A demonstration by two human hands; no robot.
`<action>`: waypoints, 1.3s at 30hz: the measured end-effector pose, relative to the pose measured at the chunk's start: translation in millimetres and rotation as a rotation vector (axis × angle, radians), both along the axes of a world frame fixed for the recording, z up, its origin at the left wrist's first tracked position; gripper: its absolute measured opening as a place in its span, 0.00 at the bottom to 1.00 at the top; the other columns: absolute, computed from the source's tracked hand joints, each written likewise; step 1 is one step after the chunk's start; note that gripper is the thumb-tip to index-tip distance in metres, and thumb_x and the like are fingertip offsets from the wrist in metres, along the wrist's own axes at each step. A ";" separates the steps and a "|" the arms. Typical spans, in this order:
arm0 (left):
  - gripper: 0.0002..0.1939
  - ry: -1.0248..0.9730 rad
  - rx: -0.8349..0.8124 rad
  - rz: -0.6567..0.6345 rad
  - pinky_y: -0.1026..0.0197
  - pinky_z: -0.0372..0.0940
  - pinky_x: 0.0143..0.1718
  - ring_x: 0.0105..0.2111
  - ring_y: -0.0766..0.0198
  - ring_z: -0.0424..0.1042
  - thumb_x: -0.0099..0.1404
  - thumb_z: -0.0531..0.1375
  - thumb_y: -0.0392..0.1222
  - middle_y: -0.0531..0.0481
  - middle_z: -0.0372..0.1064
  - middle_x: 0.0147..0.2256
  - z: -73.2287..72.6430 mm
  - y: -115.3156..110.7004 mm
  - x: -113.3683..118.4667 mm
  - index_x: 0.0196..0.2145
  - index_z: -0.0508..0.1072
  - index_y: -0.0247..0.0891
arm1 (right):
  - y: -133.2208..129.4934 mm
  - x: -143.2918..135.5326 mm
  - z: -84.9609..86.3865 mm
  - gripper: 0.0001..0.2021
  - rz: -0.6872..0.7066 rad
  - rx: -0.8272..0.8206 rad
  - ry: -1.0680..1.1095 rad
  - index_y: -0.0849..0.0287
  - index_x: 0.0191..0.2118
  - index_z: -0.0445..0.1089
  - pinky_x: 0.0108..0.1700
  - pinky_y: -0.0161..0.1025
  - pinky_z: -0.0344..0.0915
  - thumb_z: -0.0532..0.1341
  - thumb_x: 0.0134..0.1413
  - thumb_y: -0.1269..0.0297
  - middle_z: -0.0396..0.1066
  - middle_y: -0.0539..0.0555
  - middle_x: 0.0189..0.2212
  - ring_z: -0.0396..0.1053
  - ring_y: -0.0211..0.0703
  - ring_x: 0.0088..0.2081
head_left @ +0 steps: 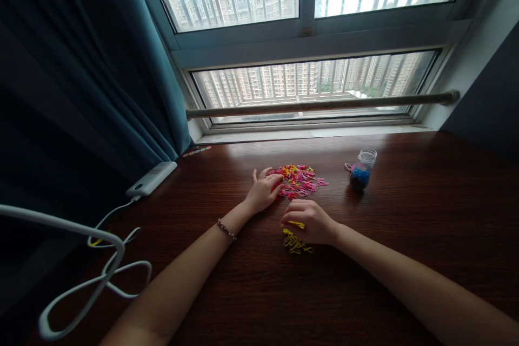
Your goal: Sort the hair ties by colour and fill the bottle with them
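A mixed pile of small pink, red and yellow rubber bands [302, 179] lies on the brown table. My left hand [261, 193], a beaded bracelet on its wrist, touches the pile's left edge with its fingers apart. Just in front of the pile, my right hand [314, 223] is curled with yellow rubber bands [298, 224] in its fingers. Below those fingers is a smaller heap of only yellow bands [298, 244]. To the right stands a clear jar [367, 158], partly filled with blue bands [360, 175] above a dark layer; something pink sits at its left side.
On the left, a white power strip or adapter [152, 179] lies beside the blue curtain [162, 92], with a looped white cable [81, 221] in front. A horizontal rail [324, 105] crosses the window behind the table [425, 216].
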State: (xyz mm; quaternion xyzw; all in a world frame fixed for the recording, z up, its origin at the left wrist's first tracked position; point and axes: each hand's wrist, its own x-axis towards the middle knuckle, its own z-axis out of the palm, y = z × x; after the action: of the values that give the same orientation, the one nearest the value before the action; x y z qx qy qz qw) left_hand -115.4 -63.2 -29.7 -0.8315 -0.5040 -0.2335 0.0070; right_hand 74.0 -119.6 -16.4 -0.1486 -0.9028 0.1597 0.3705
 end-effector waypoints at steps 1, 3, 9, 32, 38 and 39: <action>0.15 0.023 0.005 0.001 0.36 0.31 0.55 0.56 0.54 0.49 0.64 0.48 0.47 0.51 0.66 0.46 0.0 -1.2 1.3 0.47 0.64 0.46 | 0.6 0.9 -0.3 0.04 0.001 0.011 -0.016 0.58 0.31 0.69 0.33 0.36 0.62 0.57 0.51 0.67 0.68 0.53 0.27 0.63 0.39 0.29; 0.16 0.061 0.016 0.013 0.35 0.30 0.54 0.55 0.52 0.49 0.64 0.48 0.48 0.50 0.65 0.47 -0.2 -2.8 3.2 0.48 0.65 0.48 | 5.3 3.7 -0.9 0.05 -0.070 0.010 0.007 0.58 0.32 0.69 0.36 0.38 0.62 0.57 0.52 0.66 0.69 0.53 0.28 0.63 0.40 0.31; 0.16 0.089 0.049 0.007 0.30 0.31 0.52 0.53 0.51 0.51 0.63 0.50 0.49 0.49 0.63 0.46 -3.6 -0.8 3.0 0.47 0.66 0.49 | 37.4 15.5 -13.1 0.10 -0.540 -0.020 0.078 0.58 0.40 0.69 0.48 0.46 0.59 0.52 0.56 0.68 0.70 0.56 0.37 0.63 0.46 0.43; 0.08 -0.029 0.192 -0.014 0.46 0.50 0.53 0.44 0.58 0.62 0.61 0.54 0.38 0.46 0.66 0.40 -5.1 2.3 -3.0 0.38 0.67 0.37 | 58.2 18.2 -37.0 0.14 -0.545 -0.140 0.022 0.62 0.44 0.67 0.52 0.45 0.59 0.47 0.57 0.71 0.64 0.60 0.47 0.62 0.47 0.49; 0.02 -0.144 0.228 -0.005 0.55 0.61 0.40 0.35 0.59 0.65 0.58 0.54 0.33 0.48 0.65 0.31 -5.8 5.0 -7.0 0.30 0.65 0.37 | 54.0 18.2 -33.1 0.19 -0.537 -0.119 0.084 0.61 0.51 0.62 0.56 0.46 0.55 0.47 0.54 0.74 0.60 0.60 0.51 0.57 0.47 0.54; 0.02 -0.148 0.232 -0.006 0.55 0.62 0.39 0.35 0.60 0.65 0.58 0.54 0.33 0.48 0.65 0.30 -5.5 4.6 -6.9 0.29 0.65 0.37 | 52.7 18.5 -31.5 0.19 -0.535 -0.116 0.093 0.61 0.51 0.62 0.56 0.46 0.56 0.48 0.54 0.74 0.60 0.59 0.51 0.57 0.47 0.53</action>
State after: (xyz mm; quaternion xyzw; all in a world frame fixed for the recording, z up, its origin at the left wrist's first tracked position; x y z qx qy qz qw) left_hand -122.3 -58.5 -35.2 -0.8070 -0.4704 -0.3510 0.0654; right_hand 92.5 -66.8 -47.9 -0.3954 -0.8027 0.1144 0.4315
